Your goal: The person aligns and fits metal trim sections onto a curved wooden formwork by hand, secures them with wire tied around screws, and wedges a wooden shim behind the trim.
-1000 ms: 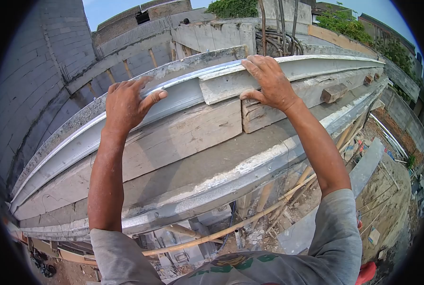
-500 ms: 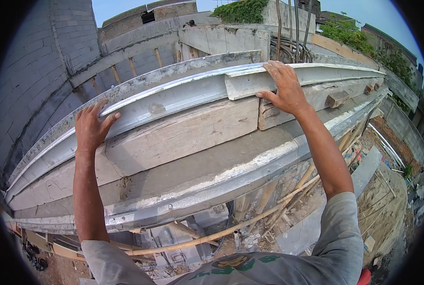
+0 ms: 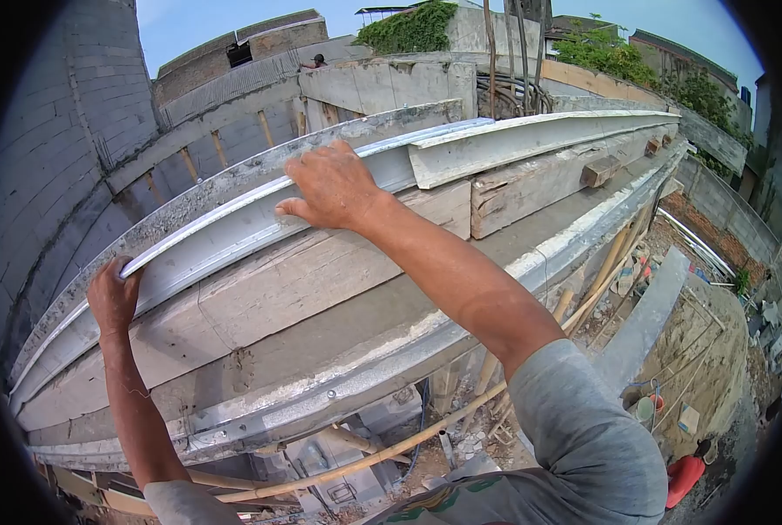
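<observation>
Metal channel (image 3: 209,248) runs above the timber beam (image 3: 277,278), along the far edge of the concrete ledge (image 3: 321,328). Left hand (image 3: 113,296) clamped on its upper lip near the ledge's left end; right hand (image 3: 334,188) clamped nearer mid-length.

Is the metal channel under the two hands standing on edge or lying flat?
On edge, it seems: the channel shows its broad face, and the left hand and right hand are at its upper rim.

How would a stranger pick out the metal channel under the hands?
Find the grey ledge crossing the picture. Beyond its pale beams runs the metal channel. Left hand and right hand touch its top edge; no hand touches the piece overlapping it farther right.
</observation>
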Motion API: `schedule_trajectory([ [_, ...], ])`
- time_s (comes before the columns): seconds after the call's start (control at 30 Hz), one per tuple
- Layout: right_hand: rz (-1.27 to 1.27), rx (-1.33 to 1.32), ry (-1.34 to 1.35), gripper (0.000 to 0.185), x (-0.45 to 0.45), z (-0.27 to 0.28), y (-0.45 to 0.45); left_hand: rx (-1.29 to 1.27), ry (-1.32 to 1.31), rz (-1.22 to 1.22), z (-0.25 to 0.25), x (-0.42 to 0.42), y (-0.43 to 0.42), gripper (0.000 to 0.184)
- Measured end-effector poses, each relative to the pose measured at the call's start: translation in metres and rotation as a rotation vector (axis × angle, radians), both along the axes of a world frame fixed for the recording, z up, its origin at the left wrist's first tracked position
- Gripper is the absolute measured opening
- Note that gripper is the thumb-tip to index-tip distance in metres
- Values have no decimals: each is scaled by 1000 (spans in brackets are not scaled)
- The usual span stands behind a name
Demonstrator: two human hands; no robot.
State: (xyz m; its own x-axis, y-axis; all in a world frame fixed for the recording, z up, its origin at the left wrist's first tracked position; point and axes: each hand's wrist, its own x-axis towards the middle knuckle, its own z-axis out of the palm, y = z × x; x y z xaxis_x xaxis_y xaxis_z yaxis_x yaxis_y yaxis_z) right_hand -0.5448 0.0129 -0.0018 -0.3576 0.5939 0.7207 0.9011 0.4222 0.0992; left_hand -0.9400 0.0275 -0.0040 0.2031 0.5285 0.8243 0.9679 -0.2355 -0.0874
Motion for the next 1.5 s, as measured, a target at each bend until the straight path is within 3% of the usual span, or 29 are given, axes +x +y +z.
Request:
schedule_trajectory([
  [0.03, -43, -129, -3, 49, -5, 11, 0, 25, -23, -6, -3, -13, 2, 27],
  [0.2, -36, 225, 122, 33, -9, -10, 25, -27, -12, 15, -4, -41, -5, 30],
  [0.43, -65, 389, 166, 19, -12, -17, 35, -14, 0, -19, -3, -92, 10, 26],
  [0.5, -88, 431, 176, 17, -14, -21, 37, -39, 24, 72, -1, -101, 17, 25],
  [0.57, -108, 478, 173, 16, -15, -23, 38, -96, 110, 248, 5, -112, 25, 28],
  [0.67, -123, 616, 135, 17, -18, -22, 32, -18, 134, 110, 6, -109, 23, 32],
  [0.7, -199, 488, 107, 22, -24, -19, 24, 32, 194, 104, 5, -113, 21, 32],
  [0.73, -150, 637, 46, 17, -27, -19, 28, 45, 197, 128, 6, -119, 20, 35],
  [0.9, -249, 549, -100, 30, 67, -45, 108, -20, 133, 106, 10, -114, 26, 50],
  [1.07, -276, 447, -44, 38, 68, -50, 108, -95, 125, 91, 10, -116, 34, 67],
  [1.2, -282, 464, -32, 36, 83, -46, 111, -197, 71, 115, 25, -102, 22, 67],
  [1.5, -193, 486, -26, 32, 82, -41, 104, -120, 100, 185, 20, -98, -18, 59],
])
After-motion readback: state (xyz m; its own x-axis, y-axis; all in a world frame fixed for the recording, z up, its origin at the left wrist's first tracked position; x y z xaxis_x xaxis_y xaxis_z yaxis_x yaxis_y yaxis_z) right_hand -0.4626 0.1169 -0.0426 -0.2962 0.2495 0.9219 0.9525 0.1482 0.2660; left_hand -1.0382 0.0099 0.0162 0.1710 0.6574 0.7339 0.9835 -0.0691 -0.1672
